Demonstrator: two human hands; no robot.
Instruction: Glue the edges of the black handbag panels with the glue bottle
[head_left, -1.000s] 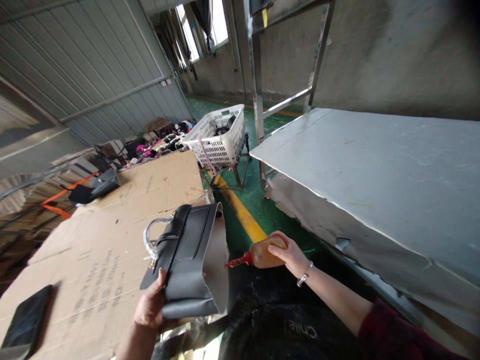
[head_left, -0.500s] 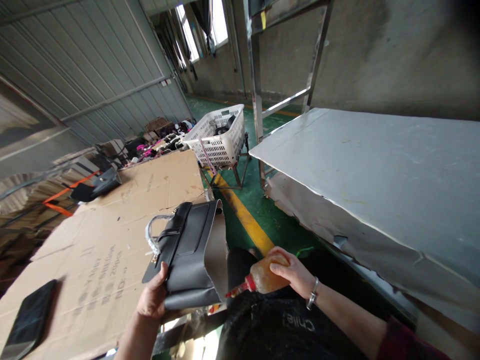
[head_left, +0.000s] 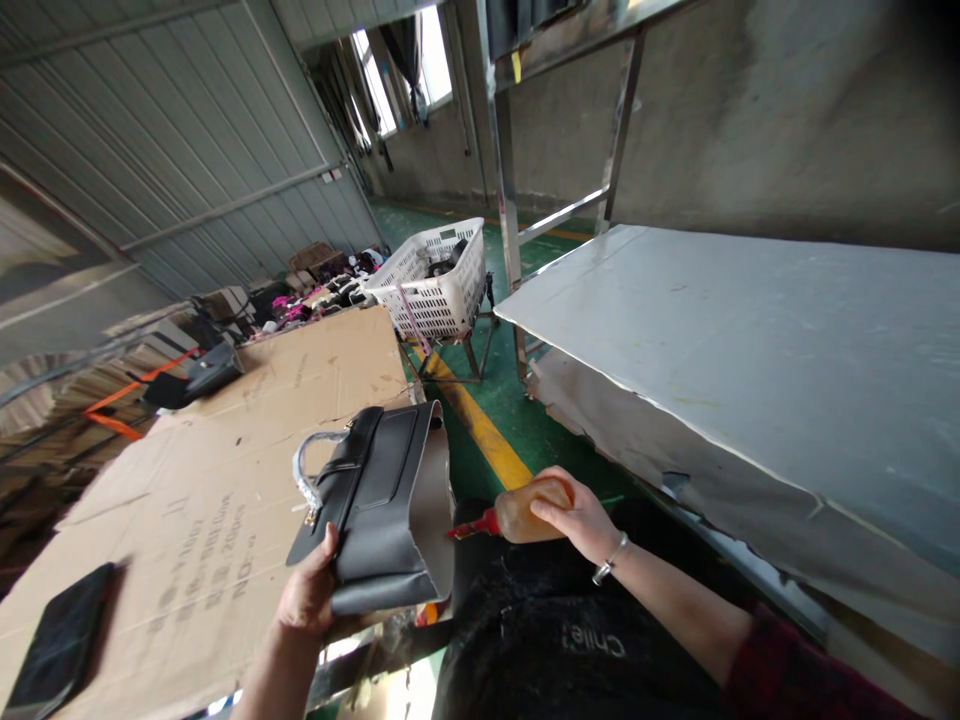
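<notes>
A black handbag point(head_left: 382, 500) with a wrapped handle lies tilted at the cardboard's right edge, its open side showing a grey-beige lining. My left hand point(head_left: 307, 590) grips the bag's lower left corner, thumb on top and the other fingers hidden beneath. My right hand point(head_left: 581, 520) is wrapped round a squeeze bottle point(head_left: 529, 512) of amber liquid with a red cap and nozzle. The nozzle tip points left, at the edge of the bag's open side; whether it touches cannot be made out.
A dark tablet-like object point(head_left: 60, 635) and another black bag point(head_left: 214, 373) lie on the cardboard-topped table point(head_left: 300, 400). Beyond stands a white basket point(head_left: 442, 295) on a metal stand. A grey-topped table point(head_left: 735, 330) is on the right.
My right hand has moved up with the bottle, bringing the nozzle from the bag's lower corner to higher along its open side. My left hand and the bag have hardly moved.
</notes>
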